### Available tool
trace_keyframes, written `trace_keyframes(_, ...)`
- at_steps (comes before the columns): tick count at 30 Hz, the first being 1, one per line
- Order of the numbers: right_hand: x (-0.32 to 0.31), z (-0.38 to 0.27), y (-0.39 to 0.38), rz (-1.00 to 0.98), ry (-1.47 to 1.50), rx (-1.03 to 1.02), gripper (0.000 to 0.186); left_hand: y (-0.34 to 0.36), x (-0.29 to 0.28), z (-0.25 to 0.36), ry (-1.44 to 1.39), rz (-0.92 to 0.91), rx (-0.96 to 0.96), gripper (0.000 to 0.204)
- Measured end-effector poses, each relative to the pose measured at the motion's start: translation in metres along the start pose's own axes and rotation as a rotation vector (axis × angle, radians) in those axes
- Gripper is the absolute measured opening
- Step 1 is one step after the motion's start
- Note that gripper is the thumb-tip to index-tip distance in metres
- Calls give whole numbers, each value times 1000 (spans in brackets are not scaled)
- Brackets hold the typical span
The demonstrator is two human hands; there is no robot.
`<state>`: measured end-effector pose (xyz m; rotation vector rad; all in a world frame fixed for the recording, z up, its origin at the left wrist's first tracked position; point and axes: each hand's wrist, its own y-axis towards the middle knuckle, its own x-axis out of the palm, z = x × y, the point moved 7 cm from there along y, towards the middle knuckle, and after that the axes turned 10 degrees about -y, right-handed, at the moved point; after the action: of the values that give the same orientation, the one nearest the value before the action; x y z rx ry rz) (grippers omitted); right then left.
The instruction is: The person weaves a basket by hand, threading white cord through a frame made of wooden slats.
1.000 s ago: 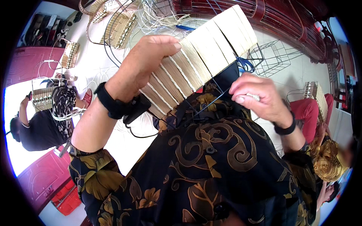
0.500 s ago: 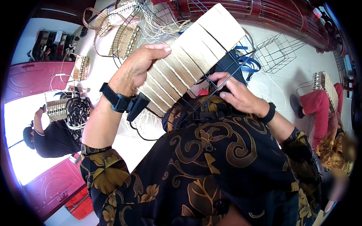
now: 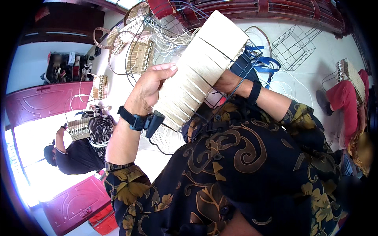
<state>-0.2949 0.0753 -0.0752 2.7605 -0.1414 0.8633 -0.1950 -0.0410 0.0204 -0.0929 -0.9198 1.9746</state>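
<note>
Before me is a basket with a black wire frame [image 3: 242, 74] and one side covered by a pale wood-coloured panel [image 3: 220, 35]. Pale cord crosses the lower part of that panel in several rows; dark wires cross its upper part. My left hand [image 3: 151, 84] is closed on the panel's left edge, thumb on the face and fingers out of sight beneath. My right hand [image 3: 228, 82] reaches between the wires, behind the panel's right edge. Its fingers are hidden there, so what they hold cannot be seen. Blue strap loops [image 3: 267, 65] lie just beyond the frame.
Part-woven baskets [image 3: 139, 57] and loose pale strands [image 3: 173, 45] lie on the floor ahead. A bare wire frame [image 3: 295, 47] lies at the far right. One person [image 3: 78, 155] works on a basket at left; another in red trousers [image 3: 346, 106] sits at right.
My right hand has gone from outside the wires to inside the frame, behind the panel. My left hand keeps its hold on the panel. The whole view has shifted slightly.
</note>
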Motion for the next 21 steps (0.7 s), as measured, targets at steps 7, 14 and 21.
trace_keyframes(7, -12, -13, -31, 58, -796, 10, 26, -4, -5, 2, 78, 91, 81, 20)
trace_keyframes(14, 6, -31, -62, -116, -627, 10, 26, -23, 15, 9, 325, 203, 151, 24)
trace_keyframes(21, 15, -46, -54, -187, -931, -142, 20, -30, 14, 13, 480, 261, 168, 23)
